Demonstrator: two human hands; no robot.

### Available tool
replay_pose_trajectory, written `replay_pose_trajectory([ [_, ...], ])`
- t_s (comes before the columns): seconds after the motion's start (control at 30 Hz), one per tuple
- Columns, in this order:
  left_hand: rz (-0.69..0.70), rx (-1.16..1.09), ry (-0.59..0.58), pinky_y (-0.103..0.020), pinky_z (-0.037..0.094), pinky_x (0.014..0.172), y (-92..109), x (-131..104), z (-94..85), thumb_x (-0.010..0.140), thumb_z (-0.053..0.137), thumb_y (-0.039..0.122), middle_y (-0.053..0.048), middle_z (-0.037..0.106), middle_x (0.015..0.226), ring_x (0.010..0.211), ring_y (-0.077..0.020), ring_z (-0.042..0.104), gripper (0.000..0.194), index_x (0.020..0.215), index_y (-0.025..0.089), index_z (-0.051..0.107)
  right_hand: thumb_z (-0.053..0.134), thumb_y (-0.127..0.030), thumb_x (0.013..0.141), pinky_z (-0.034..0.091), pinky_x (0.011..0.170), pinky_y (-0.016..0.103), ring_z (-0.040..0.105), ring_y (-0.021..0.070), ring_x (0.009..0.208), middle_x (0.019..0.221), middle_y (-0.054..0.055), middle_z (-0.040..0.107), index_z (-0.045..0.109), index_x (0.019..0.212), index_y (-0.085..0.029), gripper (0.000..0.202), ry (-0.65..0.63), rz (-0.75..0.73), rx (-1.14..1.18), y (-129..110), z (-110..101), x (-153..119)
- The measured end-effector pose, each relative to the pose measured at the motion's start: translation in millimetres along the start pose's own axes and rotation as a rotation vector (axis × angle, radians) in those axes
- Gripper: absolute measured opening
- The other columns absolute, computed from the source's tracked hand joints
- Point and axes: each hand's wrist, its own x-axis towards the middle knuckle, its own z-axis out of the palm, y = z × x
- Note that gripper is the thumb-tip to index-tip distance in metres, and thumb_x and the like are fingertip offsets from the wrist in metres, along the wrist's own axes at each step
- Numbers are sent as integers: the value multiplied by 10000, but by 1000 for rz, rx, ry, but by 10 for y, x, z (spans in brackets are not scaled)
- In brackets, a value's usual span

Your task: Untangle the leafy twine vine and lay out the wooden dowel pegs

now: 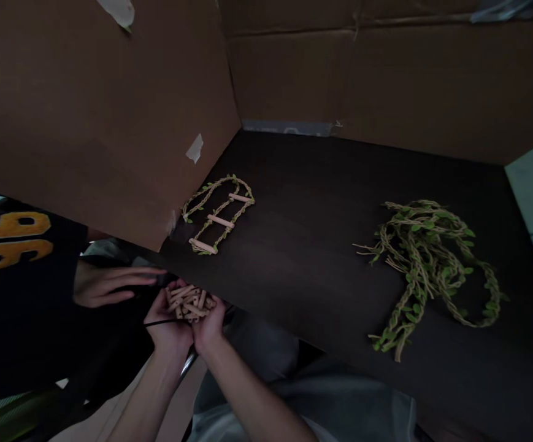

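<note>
My left hand (167,328) and my right hand (210,324) are cupped together at the table's front edge. Between them lies a heap of short wooden dowels (191,302), some with holes near their ends. Beyond my hands, on the dark table, is a small rope ladder (221,221) of braided cord with green leaves and three wooden rungs. Farther right rests a tangled pile of leafy braided cord (432,258) with frayed ends. Neither hand touches the ladder or the pile.
Cardboard walls (376,86) stand along the back and the left of the dark table (303,245). At the left, a person (22,294) in a dark top with yellow digits holds a hand (110,285) close to mine. A thin black cable (160,322) crosses my left hand.
</note>
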Motion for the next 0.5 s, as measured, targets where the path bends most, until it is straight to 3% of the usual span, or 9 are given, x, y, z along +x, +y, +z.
replay_pose_trajectory([
  [0.23, 90, 42, 25, -230, 560, 762, 58, -108, 90, 939, 481, 219, -9, 698, 830, 758, -122, 677, 243, 857, 151, 700, 551, -527, 646, 618, 759, 400, 697, 293, 993, 834, 112, 722, 613, 735, -221, 325, -80, 62, -13, -60, 155, -75],
  [0.5, 105, 81, 2, -233, 583, 666, 291, -330, 89, 1032, 504, 352, 23, 690, 782, 681, -123, 666, 313, 826, 178, 663, 705, -600, 662, 608, 805, 418, 694, 308, 1039, 1082, 116, 749, 760, 882, -192, 466, -200, 59, 0, -7, 317, -282],
])
